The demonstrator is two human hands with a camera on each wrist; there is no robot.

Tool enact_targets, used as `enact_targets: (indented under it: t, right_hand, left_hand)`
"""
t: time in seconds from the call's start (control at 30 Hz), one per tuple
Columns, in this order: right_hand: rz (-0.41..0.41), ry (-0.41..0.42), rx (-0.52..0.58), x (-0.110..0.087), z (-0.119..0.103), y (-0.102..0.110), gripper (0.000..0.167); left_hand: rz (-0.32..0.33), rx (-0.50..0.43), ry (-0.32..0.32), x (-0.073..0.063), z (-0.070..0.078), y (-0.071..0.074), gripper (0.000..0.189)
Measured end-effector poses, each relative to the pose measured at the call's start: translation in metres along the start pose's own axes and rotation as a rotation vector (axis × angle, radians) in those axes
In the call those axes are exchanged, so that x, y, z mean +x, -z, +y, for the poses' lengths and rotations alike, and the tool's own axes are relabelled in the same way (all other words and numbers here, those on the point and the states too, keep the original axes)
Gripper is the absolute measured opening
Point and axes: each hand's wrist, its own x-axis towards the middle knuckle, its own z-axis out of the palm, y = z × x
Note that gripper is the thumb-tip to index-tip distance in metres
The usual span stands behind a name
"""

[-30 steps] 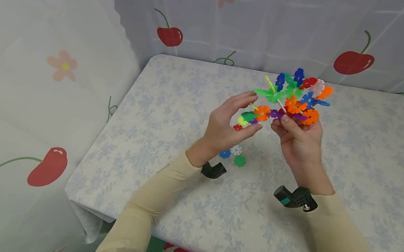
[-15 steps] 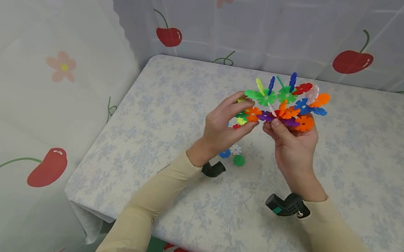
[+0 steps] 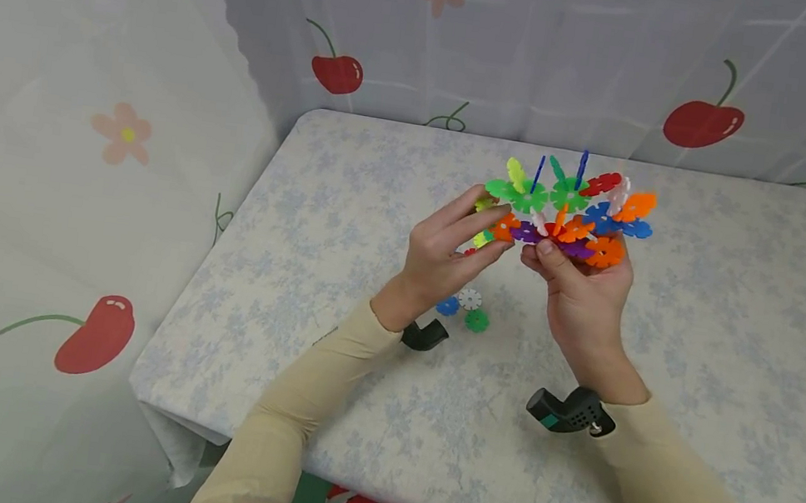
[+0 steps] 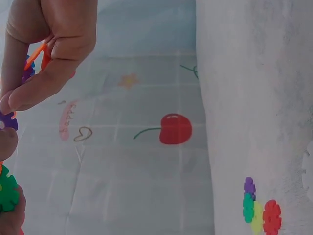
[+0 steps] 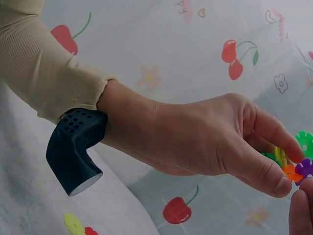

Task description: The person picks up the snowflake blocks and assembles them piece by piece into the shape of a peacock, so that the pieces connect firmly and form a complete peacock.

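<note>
A build of interlocking plastic snowflake discs [image 3: 570, 196], in green, blue, orange, purple and red, is held above the table. My right hand [image 3: 583, 307] grips it from below, thumb over the purple discs near the middle. At its left end, my left hand [image 3: 437, 247] pinches an orange disc [image 3: 504, 227] between thumb and fingers. The right wrist view shows the left hand [image 5: 195, 132] on that orange disc [image 5: 292, 173], beside a purple disc [image 5: 306, 168]. In the left wrist view, bent fingers [image 4: 54, 78] surround part of the build, mostly cut off.
Loose discs lie on the flower-patterned tablecloth [image 3: 280, 270]: white [image 3: 470, 298], blue [image 3: 447, 306] and green [image 3: 477, 320]. Further ones, including a red disc [image 4: 272, 217], lie partly hidden behind the left hand. A cherry-print curtain [image 3: 548, 51] hangs behind the table.
My right hand has moved left and slightly down with the build, which has tilted. The left hand's fingers and thumb have come onto its left-end orange disc.
</note>
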Motion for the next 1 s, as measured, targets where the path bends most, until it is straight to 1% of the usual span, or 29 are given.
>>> enact_targets:
  t: [0.17,0.3,0.4,0.47,0.5,0.53,0.57,0.63,0.7,0.73,0.77,0.8,0.83,0.87,0.9,0.93,1.0]
  right_hand:
    - [0.007,-0.021,-0.003,0.002,0.001,0.002,0.048]
    - [0.013,-0.054,0.001,0.004,0.002,0.004,0.047]
    - [0.009,-0.075,0.054,0.007,0.001,0.006,0.043]
    - [0.013,-0.085,0.088,0.010,0.001,0.008,0.041]
    - [0.020,-0.091,0.112,0.011,0.001,0.008,0.039]
    - [0.028,-0.097,0.133,0.011,0.000,0.009,0.038]
    - [0.032,-0.103,0.151,0.012,0.000,0.010,0.037]
    - [0.037,-0.116,0.162,0.012,0.001,0.011,0.036]
    - [0.026,-0.132,0.169,0.010,0.004,0.010,0.037]
    - [0.016,-0.142,0.161,0.009,0.006,0.010,0.038]
    - [0.008,-0.150,0.153,0.007,0.008,0.009,0.040]
    - [0.002,-0.157,0.140,0.006,0.010,0.008,0.042]
    - [-0.005,-0.163,0.126,0.004,0.013,0.007,0.044]
    - [-0.014,-0.162,0.098,0.003,0.015,0.006,0.046]
    - [-0.018,-0.159,0.064,0.002,0.018,0.005,0.048]
    - [-0.019,-0.156,0.034,0.001,0.020,0.005,0.050]
    - [-0.033,-0.142,-0.033,0.000,0.024,0.004,0.054]
  left_hand:
    - [0.018,-0.004,0.021,-0.001,0.000,-0.001,0.033]
    - [0.039,-0.013,0.020,-0.003,0.000,-0.001,0.041]
    - [0.052,-0.058,0.025,-0.003,-0.001,-0.001,0.054]
    - [0.061,-0.115,0.071,-0.003,-0.002,-0.001,0.065]
    - [0.066,-0.158,0.115,-0.004,-0.001,-0.002,0.072]
    - [0.068,-0.218,0.175,-0.004,-0.001,-0.002,0.078]
    - [0.059,-0.293,0.261,-0.005,0.001,-0.003,0.083]
    - [0.021,-0.493,0.468,-0.006,0.005,-0.006,0.086]
    - [-0.033,-0.715,0.693,-0.007,0.011,-0.011,0.078]
    - [-0.062,-0.799,0.802,-0.008,0.014,-0.013,0.071]
    - [-0.095,-0.857,0.905,-0.008,0.017,-0.016,0.063]
    - [-0.119,-0.903,0.969,-0.008,0.020,-0.018,0.056]
    - [-0.134,-0.929,1.018,-0.008,0.024,-0.021,0.049]
    - [-0.136,-0.950,1.049,-0.008,0.027,-0.022,0.046]
    - [-0.118,-0.965,1.061,-0.008,0.030,-0.023,0.044]
    - [-0.084,-0.984,1.075,-0.008,0.033,-0.024,0.043]
    - [-0.006,-1.031,1.061,-0.007,0.036,-0.026,0.042]
